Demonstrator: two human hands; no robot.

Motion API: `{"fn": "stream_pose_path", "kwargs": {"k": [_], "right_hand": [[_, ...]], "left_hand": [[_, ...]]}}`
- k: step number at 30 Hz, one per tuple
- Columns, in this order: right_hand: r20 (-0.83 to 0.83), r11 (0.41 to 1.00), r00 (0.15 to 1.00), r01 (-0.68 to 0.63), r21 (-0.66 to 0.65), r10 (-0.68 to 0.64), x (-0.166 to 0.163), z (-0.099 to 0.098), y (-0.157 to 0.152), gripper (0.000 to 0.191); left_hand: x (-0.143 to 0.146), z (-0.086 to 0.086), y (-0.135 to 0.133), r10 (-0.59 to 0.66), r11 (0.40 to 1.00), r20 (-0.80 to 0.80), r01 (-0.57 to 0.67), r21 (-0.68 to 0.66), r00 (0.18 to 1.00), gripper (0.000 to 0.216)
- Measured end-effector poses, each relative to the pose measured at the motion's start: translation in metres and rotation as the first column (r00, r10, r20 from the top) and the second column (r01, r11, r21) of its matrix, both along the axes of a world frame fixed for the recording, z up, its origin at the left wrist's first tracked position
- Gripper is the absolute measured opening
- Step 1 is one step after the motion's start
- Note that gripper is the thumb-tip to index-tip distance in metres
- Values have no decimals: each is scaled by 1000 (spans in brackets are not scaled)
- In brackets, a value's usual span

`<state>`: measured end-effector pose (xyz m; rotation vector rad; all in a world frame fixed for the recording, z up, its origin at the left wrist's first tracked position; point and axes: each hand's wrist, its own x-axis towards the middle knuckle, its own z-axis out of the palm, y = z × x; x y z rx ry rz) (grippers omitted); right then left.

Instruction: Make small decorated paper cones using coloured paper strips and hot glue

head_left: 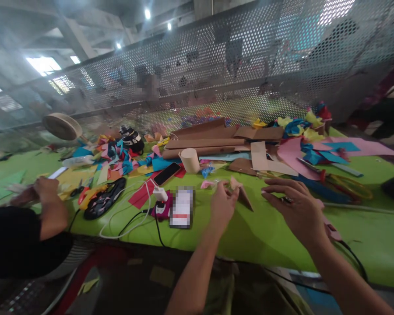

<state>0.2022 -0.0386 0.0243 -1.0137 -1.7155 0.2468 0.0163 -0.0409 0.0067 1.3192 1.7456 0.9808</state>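
My left hand (222, 202) is closed around the edge of a small folded piece of brown cardboard (245, 197), just above the green table. A pale pinkish flap shows at its top, and my fingers hide part of it. To the right, my right hand (293, 208) hovers with fingers stretched and apart, holding nothing that I can see. Partly behind my right wrist lies a pink tool with a black cord (331, 228), perhaps a glue gun. Crumpled clear and pink scraps (208, 184) lie beyond my left hand.
A cream paper cup (189, 160) stands before stacked cardboard (213, 143). Left of my hands are a phone (181, 208), a dark phone (167, 173), a purple power strip (160, 209) and loose cables. Scissors (310, 168) lie right. A co-worker's arm (52, 208) rests at left.
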Motion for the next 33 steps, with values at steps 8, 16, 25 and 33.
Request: {"fn": "stream_pose_path", "kwargs": {"k": [8, 16, 25, 33], "right_hand": [[-316, 899, 949, -133, -417, -6, 17, -9, -6, 31], [-463, 830, 883, -199, -521, -78, 28, -10, -2, 47], [-645, 821, 758, -301, -485, -103, 27, 4, 2, 43], [-676, 845, 731, -305, -440, -89, 18, 15, 5, 43]], "left_hand": [[30, -6, 21, -59, 998, -573, 52, -29, 817, 81], [23, -20, 27, 14, 999, -406, -1, 32, 914, 75], [27, -26, 5, -102, 993, 476, 61, 101, 874, 48], [40, -28, -14, -293, 935, 536, 120, 335, 792, 62]]}}
